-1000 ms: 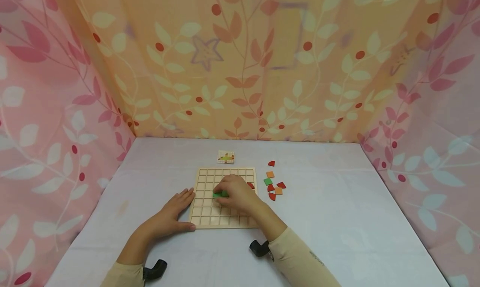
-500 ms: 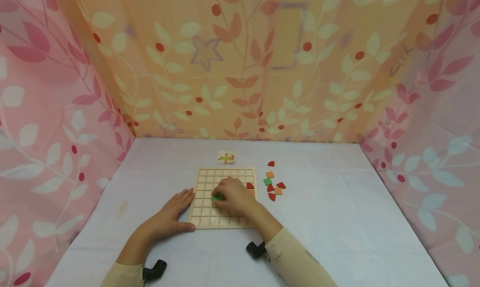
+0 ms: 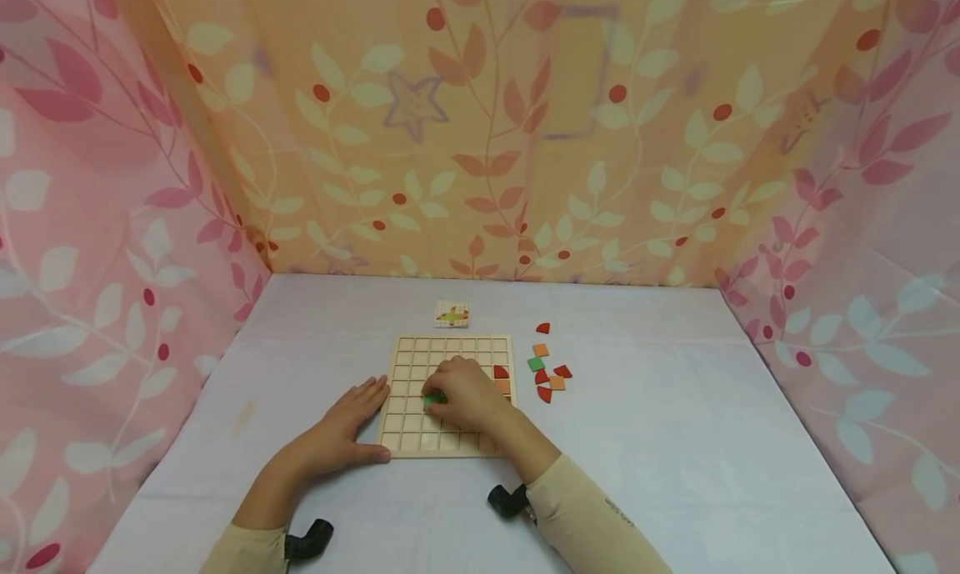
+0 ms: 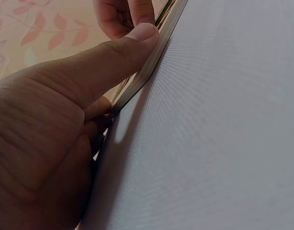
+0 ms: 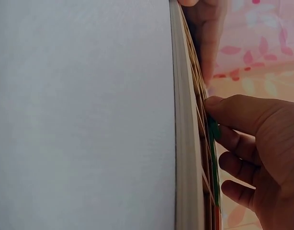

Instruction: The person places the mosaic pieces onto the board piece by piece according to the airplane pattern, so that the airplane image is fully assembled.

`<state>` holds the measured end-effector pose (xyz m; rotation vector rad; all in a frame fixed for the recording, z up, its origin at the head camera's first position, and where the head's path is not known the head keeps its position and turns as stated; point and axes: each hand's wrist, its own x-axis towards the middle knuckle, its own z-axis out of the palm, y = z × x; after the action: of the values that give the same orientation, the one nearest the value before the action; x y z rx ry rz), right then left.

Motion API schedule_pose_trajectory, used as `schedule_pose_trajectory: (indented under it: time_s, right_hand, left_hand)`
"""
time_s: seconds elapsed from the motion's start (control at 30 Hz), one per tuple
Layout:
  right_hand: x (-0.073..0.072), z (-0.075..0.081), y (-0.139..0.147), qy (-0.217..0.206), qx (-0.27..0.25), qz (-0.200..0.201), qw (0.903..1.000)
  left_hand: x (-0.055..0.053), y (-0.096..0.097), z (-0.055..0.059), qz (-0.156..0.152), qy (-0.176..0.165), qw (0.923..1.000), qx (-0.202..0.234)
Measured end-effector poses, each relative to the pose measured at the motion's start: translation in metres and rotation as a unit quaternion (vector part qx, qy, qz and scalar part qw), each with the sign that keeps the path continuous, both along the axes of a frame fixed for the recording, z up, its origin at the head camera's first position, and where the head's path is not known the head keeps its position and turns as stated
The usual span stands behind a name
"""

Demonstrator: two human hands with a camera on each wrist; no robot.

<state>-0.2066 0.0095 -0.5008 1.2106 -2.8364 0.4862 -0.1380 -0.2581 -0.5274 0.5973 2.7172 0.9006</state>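
A wooden grid board (image 3: 412, 425) lies on the white-covered table. Along its left side rests my left hand (image 3: 347, 425), fingers straight at the edge and thumb (image 4: 142, 33) on the front corner. Over the middle of the grid, my right hand (image 3: 467, 396) pinches a green tile (image 3: 432, 399) between thumb and index finger. In the right wrist view that tile (image 5: 214, 129) sits low at the grid's surface, its other fingers loosely bent. A red quarter-round tile (image 3: 500, 372) and an orange square tile (image 3: 502, 386) lie in cells near the right edge; the hand hides cells beneath it.
Right of the board lie loose tiles: red quarter-rounds (image 3: 562, 371), orange squares (image 3: 541, 350) and a green square (image 3: 536, 363). A small pattern card (image 3: 452, 314) lies behind the board. Floral curtains (image 3: 480, 182) enclose the table's back and sides.
My right hand has shifted slightly toward me and left with the green tile, lowering it in the grid. More of the red and orange tiles on the board now shows. The left hand stays put.
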Motion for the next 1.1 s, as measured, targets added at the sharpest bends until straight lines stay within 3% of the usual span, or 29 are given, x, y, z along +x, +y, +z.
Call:
schedule_pose_trajectory:
  time_s: [0.47,1.1]
  right_hand:
    - [-0.0001,0.0003,-0.0005,-0.011,0.011,0.006,0.9999]
    - [0.0034,0.0052,-0.0008,0.000,0.015,0.009,0.9998]
  left_hand:
    - [0.0011,0.0004,0.0027,0.003,0.002,1.0000,0.005]
    - [0.0003,0.0000,-0.0022,0.006,-0.001,1.0000,0.001]
